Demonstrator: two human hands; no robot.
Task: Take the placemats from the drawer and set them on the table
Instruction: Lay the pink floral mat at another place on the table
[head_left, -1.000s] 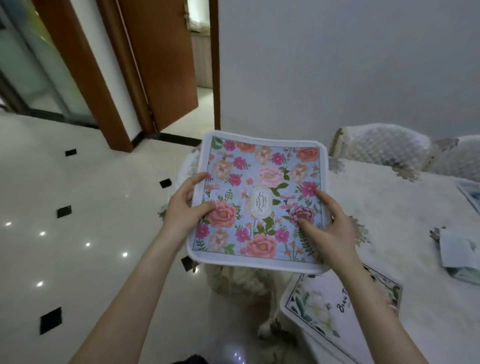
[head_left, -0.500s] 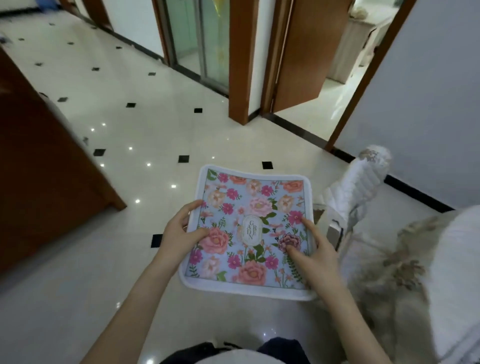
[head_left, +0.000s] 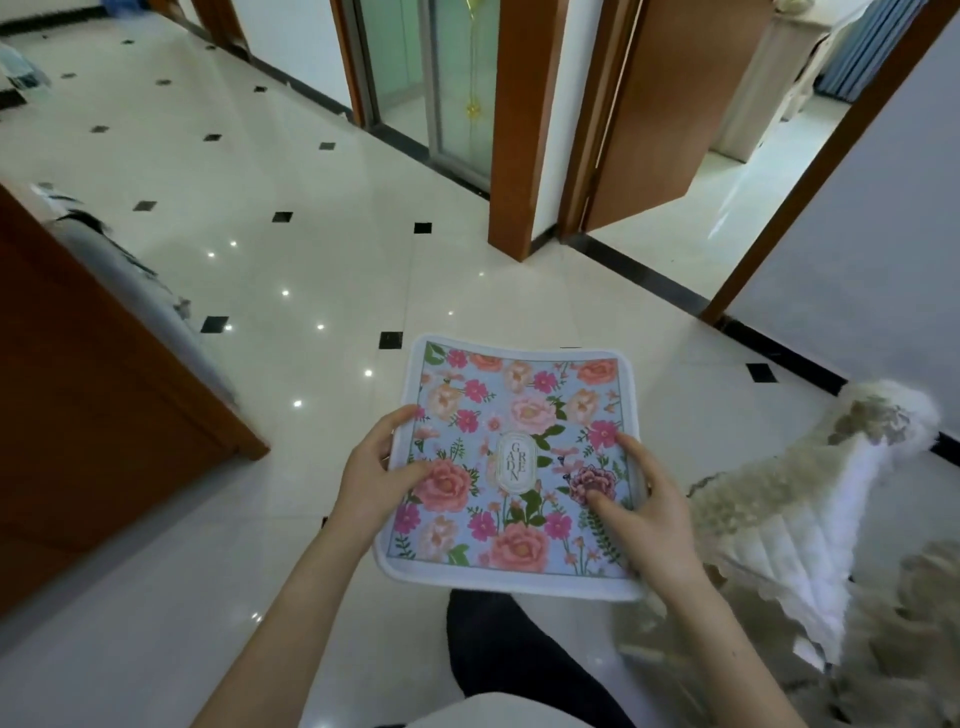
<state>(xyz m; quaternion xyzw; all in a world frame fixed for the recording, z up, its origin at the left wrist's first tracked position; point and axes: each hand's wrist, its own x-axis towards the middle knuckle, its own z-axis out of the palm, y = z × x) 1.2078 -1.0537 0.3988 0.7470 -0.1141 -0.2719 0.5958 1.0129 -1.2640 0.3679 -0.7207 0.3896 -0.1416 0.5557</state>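
You have turned away from the surface: a second ago it and a laid mat filled the view right of the placemat, and now shiny tiled floor lies beyond it. Left of the placemat stands a brown wooden cabinet (head_left: 98, 415). Your left hand (head_left: 371, 478) grips the left edge of the floral placemat (head_left: 514, 467), thumb on top; your right hand (head_left: 647, 512) grips its right edge. Right of it, only a cloth-covered chair (head_left: 810, 514) shows. This placemat is probably being carried round to another seat.

Glossy tiled floor (head_left: 322, 270) (mirror-bright), matt cloth placemat (head_left: 524, 457), polished wood door (head_left: 660, 104)
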